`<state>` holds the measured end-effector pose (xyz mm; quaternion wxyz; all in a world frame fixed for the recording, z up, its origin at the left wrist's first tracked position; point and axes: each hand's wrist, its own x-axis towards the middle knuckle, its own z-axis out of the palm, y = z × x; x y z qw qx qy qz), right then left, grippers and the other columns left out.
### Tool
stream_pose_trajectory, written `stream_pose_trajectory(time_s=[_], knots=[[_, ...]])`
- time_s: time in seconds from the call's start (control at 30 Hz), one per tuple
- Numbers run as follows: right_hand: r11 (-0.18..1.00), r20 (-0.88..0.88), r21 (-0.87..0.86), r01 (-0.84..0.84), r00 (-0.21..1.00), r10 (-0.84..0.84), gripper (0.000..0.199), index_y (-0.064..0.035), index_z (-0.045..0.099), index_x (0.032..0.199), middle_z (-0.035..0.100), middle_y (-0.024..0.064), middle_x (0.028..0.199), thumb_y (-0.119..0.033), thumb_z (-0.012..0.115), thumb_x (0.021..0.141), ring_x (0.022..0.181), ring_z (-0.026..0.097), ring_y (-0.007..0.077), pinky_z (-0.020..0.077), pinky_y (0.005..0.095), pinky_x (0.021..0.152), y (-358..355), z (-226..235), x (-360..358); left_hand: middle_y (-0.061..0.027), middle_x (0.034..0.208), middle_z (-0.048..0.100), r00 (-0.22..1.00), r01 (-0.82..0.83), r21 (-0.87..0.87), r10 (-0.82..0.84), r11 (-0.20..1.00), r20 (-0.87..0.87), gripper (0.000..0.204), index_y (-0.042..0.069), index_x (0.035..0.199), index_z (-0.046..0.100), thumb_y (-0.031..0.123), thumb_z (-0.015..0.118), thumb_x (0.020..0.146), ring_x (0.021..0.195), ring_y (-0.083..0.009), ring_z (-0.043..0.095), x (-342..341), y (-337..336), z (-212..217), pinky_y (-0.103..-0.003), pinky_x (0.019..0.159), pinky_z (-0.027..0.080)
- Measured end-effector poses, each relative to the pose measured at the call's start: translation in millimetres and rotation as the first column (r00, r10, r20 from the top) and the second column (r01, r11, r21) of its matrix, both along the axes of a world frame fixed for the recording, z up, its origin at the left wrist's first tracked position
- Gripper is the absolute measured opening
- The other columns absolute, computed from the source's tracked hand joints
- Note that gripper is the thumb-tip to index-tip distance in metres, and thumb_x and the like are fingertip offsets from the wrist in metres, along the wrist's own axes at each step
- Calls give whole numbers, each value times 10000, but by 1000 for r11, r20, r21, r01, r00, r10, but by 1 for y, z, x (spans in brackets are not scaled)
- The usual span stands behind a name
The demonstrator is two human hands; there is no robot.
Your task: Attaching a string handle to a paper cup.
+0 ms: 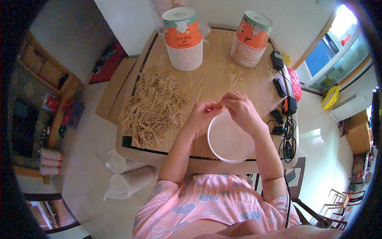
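Note:
A paper bucket (227, 139) with a white inside is tipped with its open mouth toward me at the near edge of the table. Both hands meet at its far rim. My left hand (205, 113) has its fingers pinched together there, and whatever sits between the tips is too small to tell. My right hand (241, 112) bends over the same rim and grips the bucket, its fingertips touching those of the left. To the left lies a loose heap of tan twisted cords (153, 107), apart from both hands.
Upside-down stacks of orange and green paper buckets stand at the far left (183, 40) and far right (251, 40) of the wooden table (217, 51). Black adapters and coiled cables (288, 139) line its right edge. Bagged stacks (131, 181) lie on the floor at left.

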<state>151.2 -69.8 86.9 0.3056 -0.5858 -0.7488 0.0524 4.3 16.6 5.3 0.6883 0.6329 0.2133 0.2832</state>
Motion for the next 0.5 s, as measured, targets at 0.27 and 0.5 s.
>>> stream_pose_trajectory(time_s=[0.27,0.5], knots=[[997,4,-43,67,998,-67,124,-18,611,838,576,104,835,11,594,718,828,557,288,451,359,741,-5,1,6,-8,801,641,998,-51,-159,56,986,28,146,42,860,655,170,682,796,715,-82,578,-4,-1,-6,-222,659,474],[996,-35,-15,92,995,-93,114,-44,619,873,565,112,881,-86,576,775,893,539,307,432,393,796,-3,-5,1,8,776,629,994,-47,-144,60,988,90,123,23,890,657,99,669,795,697,-51,560,-1,-4,1,-189,619,453]])
